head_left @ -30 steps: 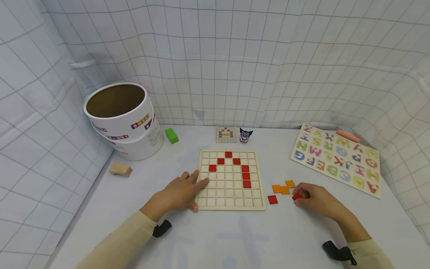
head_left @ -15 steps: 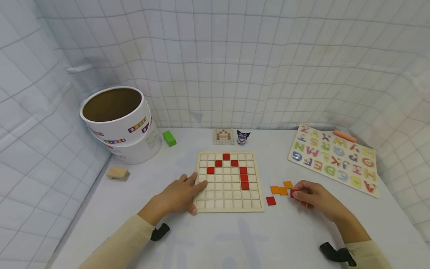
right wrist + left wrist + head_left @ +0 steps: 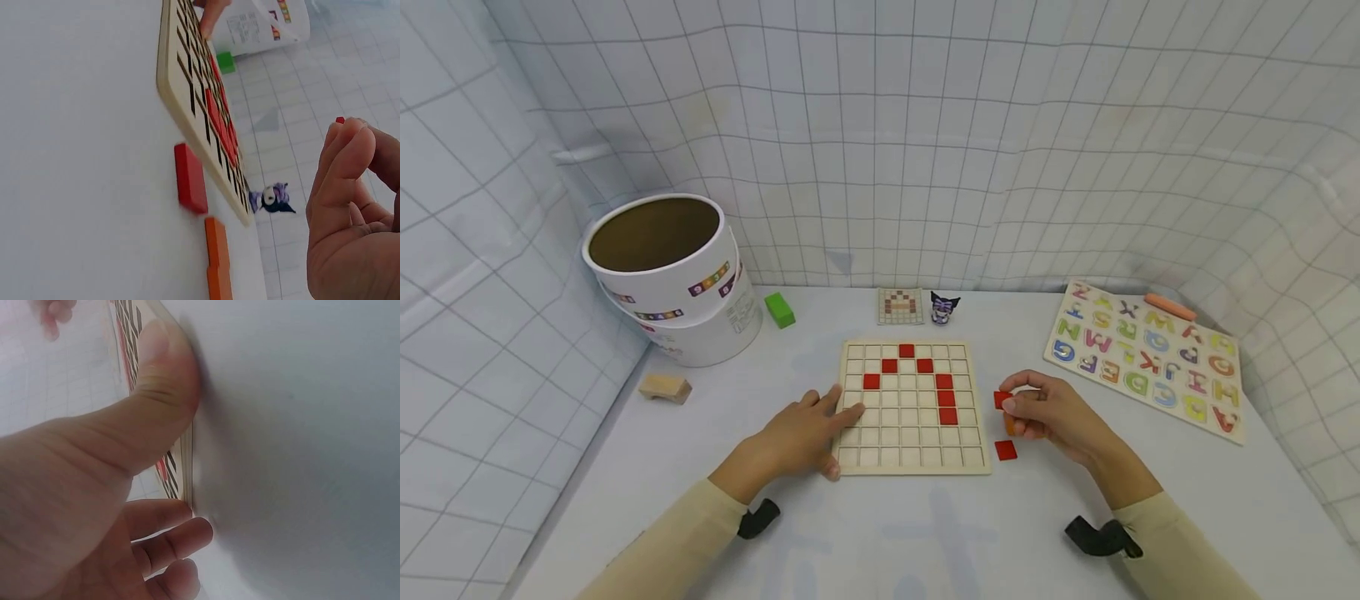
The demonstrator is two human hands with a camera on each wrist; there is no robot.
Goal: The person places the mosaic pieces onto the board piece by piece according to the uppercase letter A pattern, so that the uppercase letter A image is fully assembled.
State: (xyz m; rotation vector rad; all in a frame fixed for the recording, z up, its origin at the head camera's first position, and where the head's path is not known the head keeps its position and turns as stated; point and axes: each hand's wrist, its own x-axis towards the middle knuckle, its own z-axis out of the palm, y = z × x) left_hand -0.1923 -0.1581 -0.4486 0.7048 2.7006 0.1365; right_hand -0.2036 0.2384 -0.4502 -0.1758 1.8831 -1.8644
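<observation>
The right hand [image 3: 1052, 412] pinches a small red square tile [image 3: 1002, 399] just right of the pale wooden grid board [image 3: 913, 461], while the left hand [image 3: 805, 433], fingers flat, presses the board's near-left corner, seemingly steadying it.

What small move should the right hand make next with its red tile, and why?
Probably carry the red tile left to an empty cell of the grid board: the right hand pinches it beside the board, which the left hand steadies.
</observation>
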